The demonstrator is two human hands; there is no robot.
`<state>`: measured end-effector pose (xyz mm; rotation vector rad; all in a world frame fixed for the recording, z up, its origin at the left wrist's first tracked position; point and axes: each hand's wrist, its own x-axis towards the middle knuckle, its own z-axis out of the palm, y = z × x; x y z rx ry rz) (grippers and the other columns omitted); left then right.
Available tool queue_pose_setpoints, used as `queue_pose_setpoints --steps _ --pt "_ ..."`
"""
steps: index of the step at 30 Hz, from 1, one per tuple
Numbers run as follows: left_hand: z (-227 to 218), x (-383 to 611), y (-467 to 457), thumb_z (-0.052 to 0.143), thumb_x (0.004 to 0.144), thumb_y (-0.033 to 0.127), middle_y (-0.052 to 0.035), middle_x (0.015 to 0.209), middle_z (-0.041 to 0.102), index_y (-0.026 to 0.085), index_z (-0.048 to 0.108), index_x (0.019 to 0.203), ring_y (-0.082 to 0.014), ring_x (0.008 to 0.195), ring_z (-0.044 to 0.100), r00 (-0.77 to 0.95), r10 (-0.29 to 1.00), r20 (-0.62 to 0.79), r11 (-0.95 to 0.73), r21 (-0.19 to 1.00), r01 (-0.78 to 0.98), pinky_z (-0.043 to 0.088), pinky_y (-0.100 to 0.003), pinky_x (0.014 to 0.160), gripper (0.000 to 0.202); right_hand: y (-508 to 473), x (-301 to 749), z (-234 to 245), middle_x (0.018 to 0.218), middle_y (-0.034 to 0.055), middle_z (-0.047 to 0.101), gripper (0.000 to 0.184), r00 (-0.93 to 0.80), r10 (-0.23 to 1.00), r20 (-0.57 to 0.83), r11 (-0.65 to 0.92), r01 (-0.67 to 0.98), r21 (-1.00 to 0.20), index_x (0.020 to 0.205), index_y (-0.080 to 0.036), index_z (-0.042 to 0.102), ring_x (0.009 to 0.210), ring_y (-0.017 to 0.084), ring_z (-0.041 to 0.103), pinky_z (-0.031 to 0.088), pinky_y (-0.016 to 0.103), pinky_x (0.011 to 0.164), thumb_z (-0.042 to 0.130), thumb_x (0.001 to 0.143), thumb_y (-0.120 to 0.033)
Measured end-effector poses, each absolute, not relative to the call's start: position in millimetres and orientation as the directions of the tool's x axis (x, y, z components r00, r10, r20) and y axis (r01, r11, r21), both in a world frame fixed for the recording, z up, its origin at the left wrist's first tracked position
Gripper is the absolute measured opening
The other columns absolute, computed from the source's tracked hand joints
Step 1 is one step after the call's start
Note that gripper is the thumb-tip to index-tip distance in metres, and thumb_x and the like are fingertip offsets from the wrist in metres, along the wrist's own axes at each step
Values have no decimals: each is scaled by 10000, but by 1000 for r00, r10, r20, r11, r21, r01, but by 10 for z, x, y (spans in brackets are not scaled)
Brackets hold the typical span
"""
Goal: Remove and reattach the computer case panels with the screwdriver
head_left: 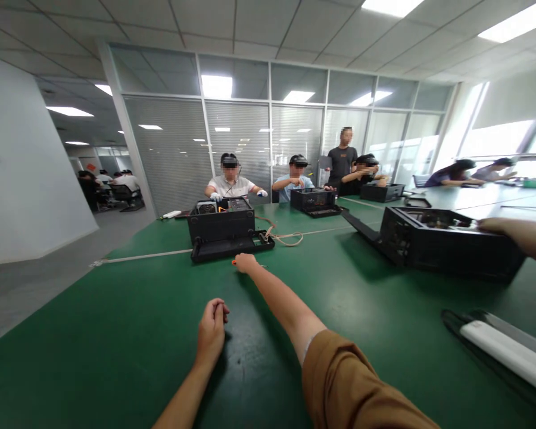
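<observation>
The green table (116,333) fills most of my view and carries everything else. On my right stands a big black computer case (446,247), lid off, with another person's bare forearm (524,235) lying along its top edge. Straight ahead, further out, sits a second open black case (221,226) with a panel (232,245) flat on the table in front of it; a person in white gloves (215,196) works behind it, and more people sit along the far side. A long white strip (509,353) lies near the right edge. My right hand (245,263), arm stretched out, is just in front of that panel, fingers curled down and closed round a small orange-handled tool (234,262); the orange end pokes out on one side and a thin shaft on the other, low against the table. My left hand (212,326) rests on the table closer to me, well apart from the tool, rolled into a loose fist; I can see nothing in it
</observation>
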<state>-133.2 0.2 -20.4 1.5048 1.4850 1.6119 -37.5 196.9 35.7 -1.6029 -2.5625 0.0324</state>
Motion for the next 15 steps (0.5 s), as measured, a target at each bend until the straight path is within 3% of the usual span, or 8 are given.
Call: queue_pose_setpoints --steps 4,8,15 --pt "-233 -1342 11 437 758 470 -17 723 586 171 537 909 -139 598 538 -258 881 396 -303 892 335 449 -260 590 349 1139 86 263 987 97 618 212 -559 823 95 560 828 20 992 -174 567 917 218 582 438 335 749 491 825 -282" --pt "-228 -1344 -17 425 742 509 -55 780 629 146 580 993 -180 646 576 -246 889 386 -250 860 446 468 -295 617 467 121 832 103 826 78 649 251 -670 727 151 651 742 158 954 -183 557 749 213 611 417 298 619 468 805 -365" --pt "-216 -1320 -159 431 716 466 -72 970 647 183 655 891 -233 918 583 -160 853 497 -285 700 655 438 -350 856 401 -905 1737 12 812 60 616 251 -684 674 278 654 728 206 824 -158 558 749 180 564 364 279 642 476 775 -390"
